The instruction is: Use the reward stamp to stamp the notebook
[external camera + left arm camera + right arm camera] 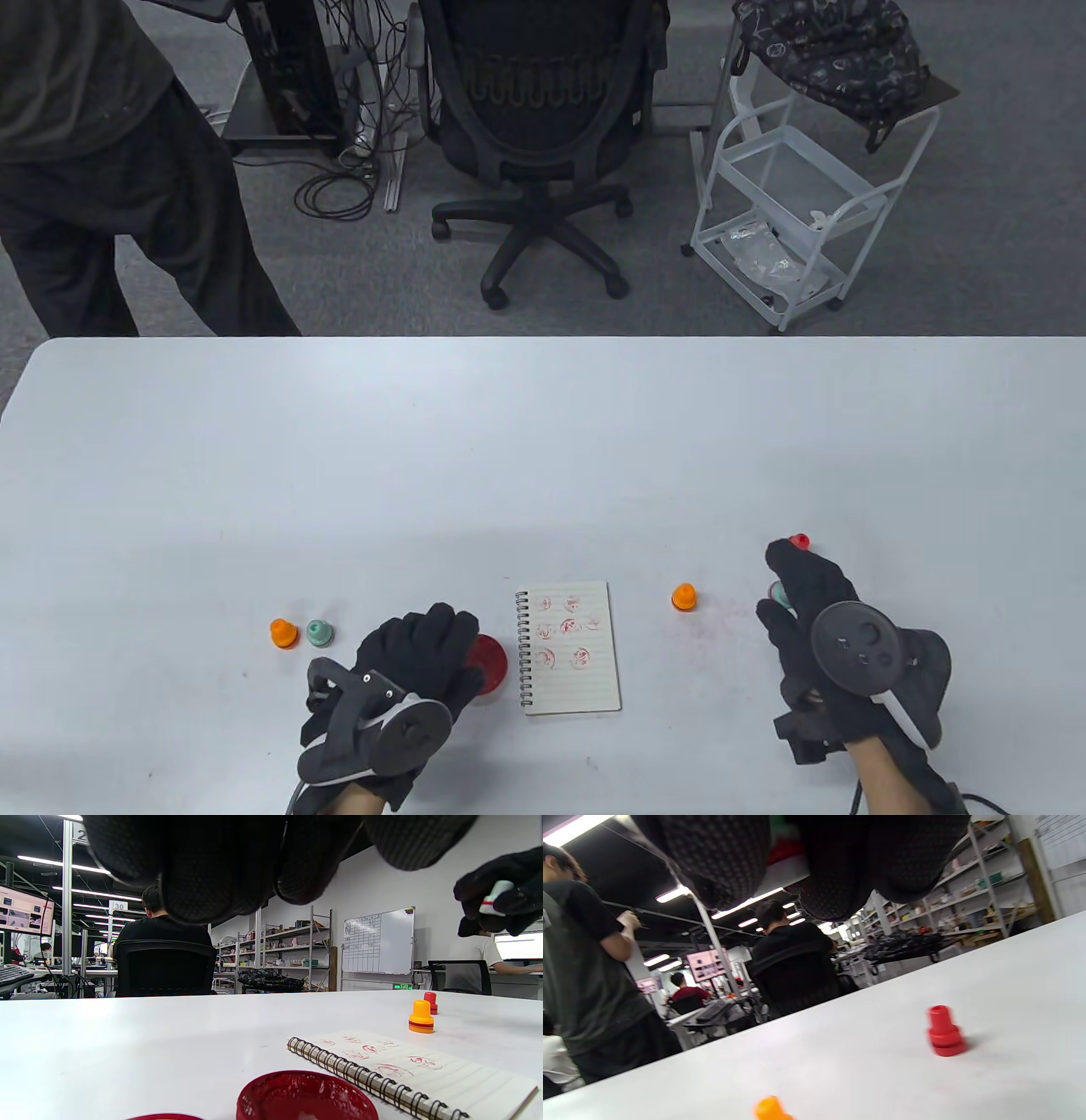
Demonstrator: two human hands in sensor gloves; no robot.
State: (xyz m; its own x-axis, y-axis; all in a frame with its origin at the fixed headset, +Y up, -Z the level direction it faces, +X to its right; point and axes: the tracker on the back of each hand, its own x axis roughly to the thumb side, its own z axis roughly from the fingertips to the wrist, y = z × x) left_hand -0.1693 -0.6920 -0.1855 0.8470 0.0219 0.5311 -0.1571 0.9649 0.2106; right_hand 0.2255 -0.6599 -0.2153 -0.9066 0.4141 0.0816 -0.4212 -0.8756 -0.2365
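A small spiral notebook (568,649) lies open near the front edge, with several red stamp marks on its page; it also shows in the left wrist view (407,1073). My right hand (806,611) is to the right of it, raised off the table, and grips a pale stamp (776,592) with a red band (494,895) in its fingers. My left hand (416,662) lies just left of the notebook, its fingers over the left part of an open red ink pad (490,666), (305,1096). It holds nothing that I can see.
An orange stamp (684,597) stands between the notebook and my right hand, a red stamp (799,541) just beyond that hand. An orange stamp (282,633) and a green stamp (319,632) stand left of my left hand. A person stands beyond the table's far left corner.
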